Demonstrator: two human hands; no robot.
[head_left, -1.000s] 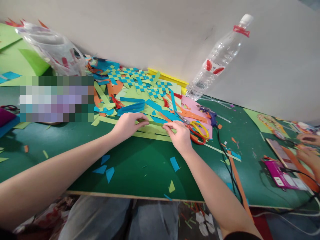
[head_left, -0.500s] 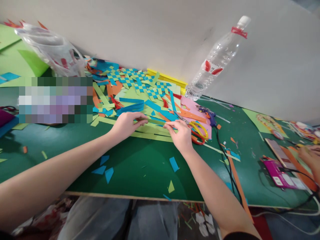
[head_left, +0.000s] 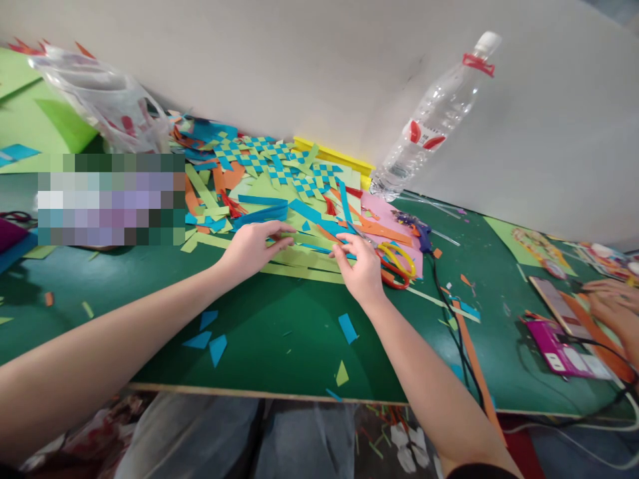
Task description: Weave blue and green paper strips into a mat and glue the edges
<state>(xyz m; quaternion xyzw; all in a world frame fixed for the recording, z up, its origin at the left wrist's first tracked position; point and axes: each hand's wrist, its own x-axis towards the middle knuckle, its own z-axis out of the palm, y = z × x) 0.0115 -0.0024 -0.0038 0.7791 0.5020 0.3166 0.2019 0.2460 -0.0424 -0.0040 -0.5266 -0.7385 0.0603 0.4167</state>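
Left hand point(head_left: 249, 251): fingers bent, thumb beneath. Right hand point(head_left: 361, 266): same loose curl, just beside the scissors point(head_left: 384, 247). Green paper strips point(head_left: 299, 271) lie on the table point(head_left: 299, 313), beneath and between both hands; whether either hand pinches one, cannot tell, fingertips too small. Woven paper point(head_left: 259, 159) beyond, blue-and-green checks. Clear bottle point(head_left: 434, 120) farther right, tilted in view.

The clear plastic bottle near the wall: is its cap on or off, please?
On. The white cap sits at the top of the clear plastic bottle, above the red collar.
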